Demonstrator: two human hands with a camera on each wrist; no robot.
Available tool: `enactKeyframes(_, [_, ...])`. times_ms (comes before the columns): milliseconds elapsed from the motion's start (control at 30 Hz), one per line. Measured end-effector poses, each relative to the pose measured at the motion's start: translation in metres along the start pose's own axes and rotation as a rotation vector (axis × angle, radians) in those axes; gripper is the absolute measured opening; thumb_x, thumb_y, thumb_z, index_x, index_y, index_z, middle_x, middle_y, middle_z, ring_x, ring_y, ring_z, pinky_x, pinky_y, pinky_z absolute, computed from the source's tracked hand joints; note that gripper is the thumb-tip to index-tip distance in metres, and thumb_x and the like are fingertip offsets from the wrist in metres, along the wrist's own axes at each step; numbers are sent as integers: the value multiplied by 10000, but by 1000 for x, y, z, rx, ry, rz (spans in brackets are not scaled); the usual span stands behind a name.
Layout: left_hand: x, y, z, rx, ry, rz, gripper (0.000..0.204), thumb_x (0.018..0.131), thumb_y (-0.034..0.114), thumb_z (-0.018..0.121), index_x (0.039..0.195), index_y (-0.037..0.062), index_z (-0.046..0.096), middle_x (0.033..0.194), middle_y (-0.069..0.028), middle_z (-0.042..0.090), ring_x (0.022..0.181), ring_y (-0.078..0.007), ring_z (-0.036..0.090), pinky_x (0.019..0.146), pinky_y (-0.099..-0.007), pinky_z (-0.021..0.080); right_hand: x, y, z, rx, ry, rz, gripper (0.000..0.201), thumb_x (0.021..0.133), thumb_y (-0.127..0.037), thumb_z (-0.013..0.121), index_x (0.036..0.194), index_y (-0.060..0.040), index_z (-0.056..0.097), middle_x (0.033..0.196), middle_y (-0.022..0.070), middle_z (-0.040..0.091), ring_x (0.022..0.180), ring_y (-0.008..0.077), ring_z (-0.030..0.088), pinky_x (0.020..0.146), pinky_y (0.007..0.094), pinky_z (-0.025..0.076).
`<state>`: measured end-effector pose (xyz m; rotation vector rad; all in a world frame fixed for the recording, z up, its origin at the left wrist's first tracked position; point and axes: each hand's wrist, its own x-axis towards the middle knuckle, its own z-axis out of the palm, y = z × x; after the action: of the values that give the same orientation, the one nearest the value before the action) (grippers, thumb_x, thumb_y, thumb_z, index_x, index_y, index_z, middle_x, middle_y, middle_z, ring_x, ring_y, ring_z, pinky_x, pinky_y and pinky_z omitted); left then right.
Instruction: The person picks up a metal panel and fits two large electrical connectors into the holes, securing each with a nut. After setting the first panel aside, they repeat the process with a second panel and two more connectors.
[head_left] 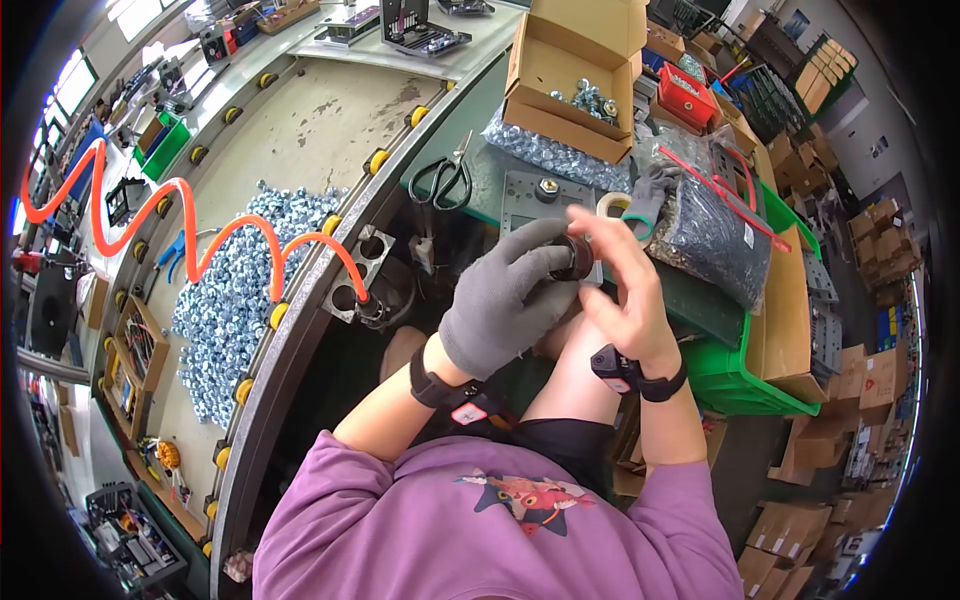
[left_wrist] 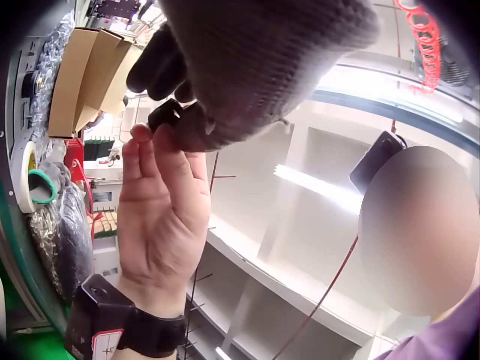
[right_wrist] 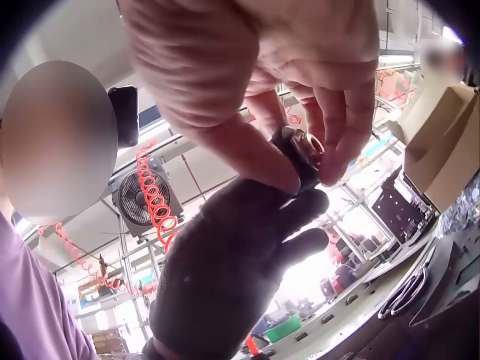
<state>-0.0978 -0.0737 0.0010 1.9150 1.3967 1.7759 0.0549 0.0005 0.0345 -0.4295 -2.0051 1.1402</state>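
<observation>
My left hand (head_left: 515, 300), in a grey knit glove, grips a small dark round part (head_left: 575, 258) in front of my chest. Bare, my right hand (head_left: 632, 300) has its thumb and fingers around the same part from the other side. In the right wrist view a brass-coloured ring (right_wrist: 313, 144) shows at one end of the dark part, between the thumb and fingertips. The left wrist view has the part half hidden by the gloved fingers. Just beyond both hands lies a grey metal plate (head_left: 522, 205) with a hex nut (head_left: 548, 187) on it.
Scissors (head_left: 445, 182) lie left of the plate. An open cardboard box (head_left: 565, 125) of metal fittings stands behind. Bagged parts (head_left: 710, 225) and a green crate (head_left: 750, 375) are at right. At left, an orange coiled hose (head_left: 190, 225) hangs over piled metal fasteners (head_left: 240, 320).
</observation>
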Motion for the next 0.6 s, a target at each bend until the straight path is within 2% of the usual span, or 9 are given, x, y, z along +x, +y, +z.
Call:
enactKeyframes(67, [0, 1, 5, -39, 84, -20, 304, 710, 21, 741, 1004, 22, 662, 1151, -136, 619, 875, -206, 660, 742, -284, 532, 8, 17, 1, 272, 147, 151, 335, 926, -104, 556, 1242, -2, 511, 1027, 56, 568, 773, 94, 563, 709, 254, 482])
enactKeyframes(100, [-2, -2, 10, -42, 87, -21, 304, 710, 21, 741, 1004, 22, 662, 1151, -136, 619, 875, -206, 660, 742, -284, 532, 12, 21, 3, 526, 260, 399, 205, 961, -200, 572, 1068, -27, 554, 852, 19, 567, 669, 70, 534, 612, 216, 449])
enactKeyframes(200, [-7, -14, 25, -108, 209, -138, 319, 722, 39, 749, 1032, 28, 676, 1133, -107, 638, 851, -133, 649, 747, -259, 520, 16, 26, 0, 516, 118, 606, 205, 971, -257, 574, 947, -56, 544, 739, -16, 531, 619, 56, 517, 557, 200, 427])
enactKeyframes(300, [-6, -14, 25, -133, 181, -200, 276, 775, 56, 718, 1041, 2, 669, 1127, -117, 635, 805, -144, 653, 752, -254, 521, 17, 32, 11, 280, 167, 535, 208, 973, -246, 573, 895, -58, 532, 709, -26, 520, 614, 44, 497, 549, 189, 399])
enactKeyframes(333, [-6, -14, 23, -134, 184, -205, 276, 775, 56, 718, 1041, 2, 669, 1127, -117, 635, 805, -144, 653, 752, -254, 521, 17, 36, 15, 153, 206, 359, 198, 973, -229, 576, 899, -51, 529, 714, -25, 521, 610, 47, 486, 553, 193, 393])
enactKeyframes(400, [-1, -16, 18, -876, 152, -836, 244, 834, 79, 677, 1053, -25, 650, 1093, -118, 642, 770, -144, 650, 742, -256, 524, 14, 48, 18, -82, 222, 8, 142, 961, -153, 586, 921, -30, 525, 735, -1, 525, 613, 69, 472, 568, 208, 386])
enactKeyframes(433, [5, -15, 13, -1064, 149, -910, 224, 874, 73, 636, 1069, -38, 628, 1014, -94, 651, 804, -122, 637, 739, -251, 519, 16, 55, 12, -218, 142, -192, 115, 940, -123, 606, 961, -31, 539, 774, 45, 557, 622, 117, 514, 583, 236, 421])
enactKeyframes(533, [-4, -44, 23, -1471, 163, -818, 231, 910, 104, 605, 1100, -27, 605, 976, -61, 652, 865, -114, 633, 747, -244, 519, 28, 59, -1, -421, -1, -399, 185, 891, -102, 652, 1036, -37, 559, 839, 89, 585, 663, 204, 560, 610, 299, 464])
enactKeyframes(600, [-7, -57, 29, -609, 48, -433, 215, 938, 90, 570, 1118, -27, 578, 1013, -60, 632, 896, -102, 615, 765, -229, 519, 37, 71, -16, -516, 35, -349, 309, 847, -114, 697, 1113, -40, 558, 892, 94, 578, 701, 239, 558, 625, 331, 479])
